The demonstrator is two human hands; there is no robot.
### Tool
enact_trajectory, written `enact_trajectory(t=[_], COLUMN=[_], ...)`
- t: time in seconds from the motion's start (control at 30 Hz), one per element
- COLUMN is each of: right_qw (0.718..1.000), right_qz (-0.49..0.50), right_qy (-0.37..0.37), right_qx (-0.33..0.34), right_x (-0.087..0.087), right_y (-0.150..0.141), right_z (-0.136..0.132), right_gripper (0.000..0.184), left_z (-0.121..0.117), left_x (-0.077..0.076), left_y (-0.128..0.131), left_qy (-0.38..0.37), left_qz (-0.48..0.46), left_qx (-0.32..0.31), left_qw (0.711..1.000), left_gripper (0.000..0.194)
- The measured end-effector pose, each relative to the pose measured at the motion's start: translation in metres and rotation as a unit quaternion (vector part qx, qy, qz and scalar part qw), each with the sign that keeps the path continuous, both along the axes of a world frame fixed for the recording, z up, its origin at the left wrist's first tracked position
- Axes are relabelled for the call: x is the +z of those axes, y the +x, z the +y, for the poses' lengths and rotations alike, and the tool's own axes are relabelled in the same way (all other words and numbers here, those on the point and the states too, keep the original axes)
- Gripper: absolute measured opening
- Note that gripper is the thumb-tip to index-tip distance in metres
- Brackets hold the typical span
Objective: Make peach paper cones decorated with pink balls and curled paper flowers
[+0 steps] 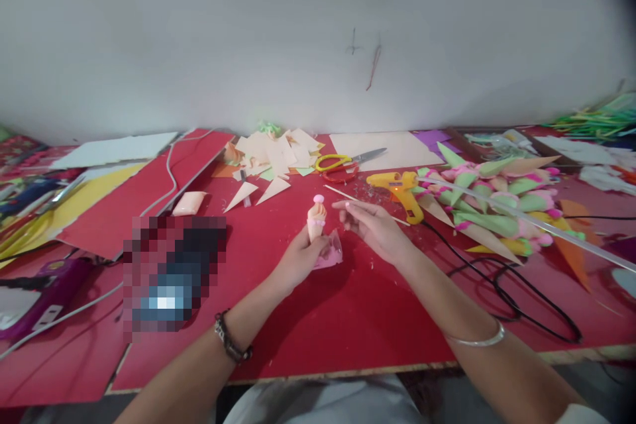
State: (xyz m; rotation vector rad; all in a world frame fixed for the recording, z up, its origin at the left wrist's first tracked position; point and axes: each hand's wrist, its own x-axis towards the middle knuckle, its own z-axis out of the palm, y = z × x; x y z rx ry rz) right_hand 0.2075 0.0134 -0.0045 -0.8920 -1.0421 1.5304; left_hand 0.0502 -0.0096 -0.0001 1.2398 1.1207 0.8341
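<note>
My left hand (303,257) is closed round a small cream ice-cream cone craft (317,217), held upright with a pink ball on its top and a pink edging round its middle. A clear packet with pink material (332,253) is tucked against the same hand, partly covered by the fingers. Just right of the cone, my right hand (376,228) pinches a tiny pink bit (347,205) at its fingertips, apart from the cone. What the bit is made of is too small to tell.
A yellow glue gun (400,191) lies right of my hands, its black cord (517,291) looping over the red table. Finished paper cones (489,195) are heaped beyond. Scissors (355,160) and cream paper pieces (273,154) lie behind; a cream packet (189,203) is at left.
</note>
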Motion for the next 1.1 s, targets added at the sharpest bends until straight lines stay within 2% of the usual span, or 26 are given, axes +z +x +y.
enact_trajectory(t=[0.1,0.2,0.33,0.5,0.63,0.73,0.87,1.1], right_qw=[1.000,0.994,0.992,0.975,0.961,0.964,0.968,0.979], right_qz=[0.028,0.104,0.120,0.196,0.249,0.249,0.241,0.187], right_qy=[-0.008,-0.016,-0.035,-0.096,-0.094,-0.078,-0.063,-0.071], right_qx=[-0.009,-0.028,-0.026,-0.051,-0.069,-0.050,-0.027,-0.031], right_x=[-0.0005,0.0003,-0.0001,-0.0014,0.0004,0.0022,0.0047,0.0036], right_y=[-0.0044,-0.0080,-0.0091,-0.0058,-0.0038,-0.0042,-0.0066,-0.0106], right_z=[-0.0013,-0.0023,-0.0029,0.0002,0.0016,-0.0001,-0.0027,-0.0040], right_gripper=[0.017,0.025,0.014,0.022,0.015,0.010,0.016,0.016], left_z=[-0.0008,-0.0006,0.0007,0.0026,0.0037,0.0041,0.0043,0.0040], left_x=[0.0029,0.0044,0.0034,0.0016,0.0013,-0.0002,-0.0032,-0.0029], left_y=[0.0003,-0.0008,-0.0024,-0.0020,-0.0027,-0.0036,-0.0042,-0.0047], left_qy=[-0.015,-0.030,-0.030,-0.040,-0.038,-0.024,-0.022,-0.036], left_qz=[-0.024,-0.039,-0.059,-0.075,-0.081,-0.087,-0.122,-0.148], left_qx=[0.012,0.012,-0.005,-0.014,-0.020,-0.026,-0.042,-0.048], left_qw=[1.000,0.999,0.998,0.996,0.996,0.996,0.991,0.987], left_gripper=[0.019,0.020,0.021,0.018,0.020,0.022,0.021,0.017])
